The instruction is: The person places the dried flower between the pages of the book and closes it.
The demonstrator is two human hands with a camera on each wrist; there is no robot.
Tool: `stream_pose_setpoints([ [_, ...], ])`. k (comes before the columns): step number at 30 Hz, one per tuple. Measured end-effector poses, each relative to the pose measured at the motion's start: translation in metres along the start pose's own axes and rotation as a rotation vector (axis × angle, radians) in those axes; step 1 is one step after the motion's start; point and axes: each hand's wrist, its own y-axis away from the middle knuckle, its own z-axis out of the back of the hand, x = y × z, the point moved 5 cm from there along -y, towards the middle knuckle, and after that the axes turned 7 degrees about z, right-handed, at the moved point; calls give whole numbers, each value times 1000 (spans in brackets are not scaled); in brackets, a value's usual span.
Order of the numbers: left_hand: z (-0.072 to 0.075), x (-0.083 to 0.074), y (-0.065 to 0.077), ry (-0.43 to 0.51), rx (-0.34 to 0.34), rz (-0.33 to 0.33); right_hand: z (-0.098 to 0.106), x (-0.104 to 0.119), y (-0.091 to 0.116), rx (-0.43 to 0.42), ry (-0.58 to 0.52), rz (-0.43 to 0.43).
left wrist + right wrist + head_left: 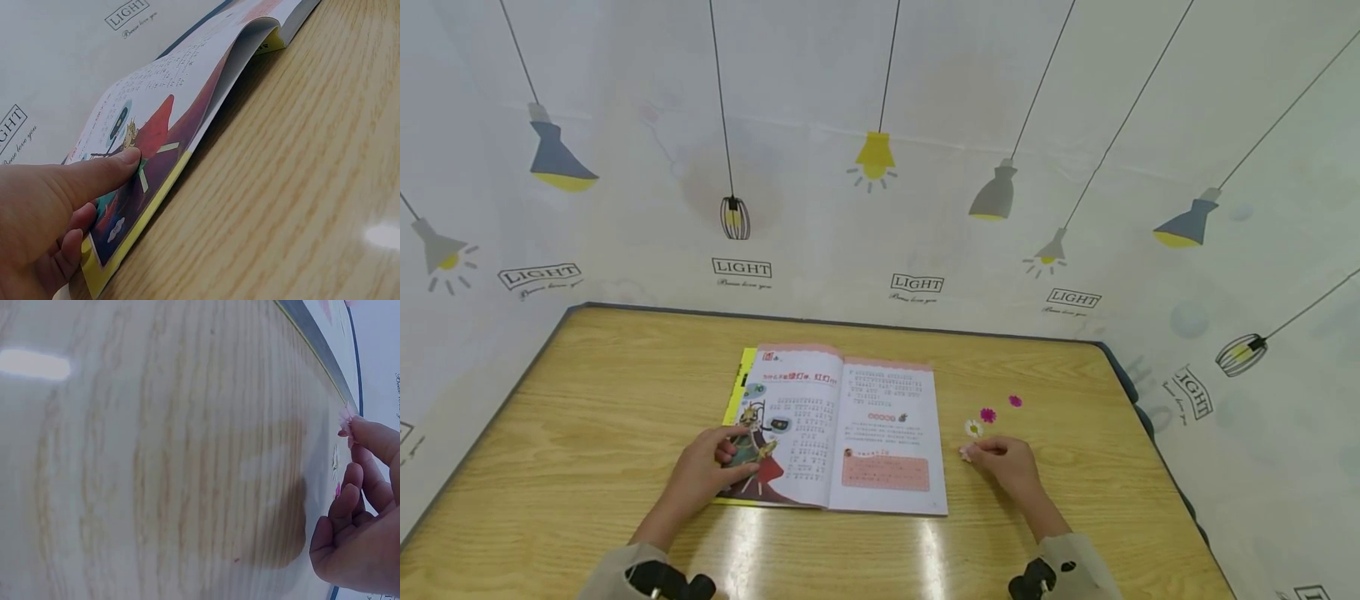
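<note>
An open book [880, 400] with printed Chinese text lies on the table; its left page bears a colourful cartoon, and a yellow cover edge shows beneath. My left hand [707, 462] rests at that page's outer edge, thumb [106, 175] and index finger stretched over the cartoon, pressing it; the other fingers bend by the margin. Beside the book's right edge, my right hand [1007, 467] pinches a small pale pink flower [347, 425] between thumb and finger. Just beyond it lie a white flower [973, 428] with a yellow centre and two magenta flowers [988, 415].
The wooden table [587, 400] meets a pale wall covering [820, 275] printed with hanging lamps along its back and sides. Light glares off the tabletop near the front.
</note>
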Motion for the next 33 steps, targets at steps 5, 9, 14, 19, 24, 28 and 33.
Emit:
stream_pose_setpoints([
  [5,0,-1,0,-8,-5,-1,-3,6,-2,5,-13,9],
  [9,1,-1,1,-13,-10,-2,-6,14,-5,11,-11,30],
  [14,1,-1,1,-15,-18,-14,-12,28,-6,24,-12,51],
  [19,1,-1,3,-12,-22,-23,-22,39,-12,39,-23,84],
  [24,1,-2,4,-20,-27,-21,-37,50,-19,62,-19,91],
  [28,1,-2,4,-28,-33,-23,-49,58,-25,85,-13,90],
  [33,1,-2,4,-29,-39,-25,-59,64,-29,100,5,86],
])
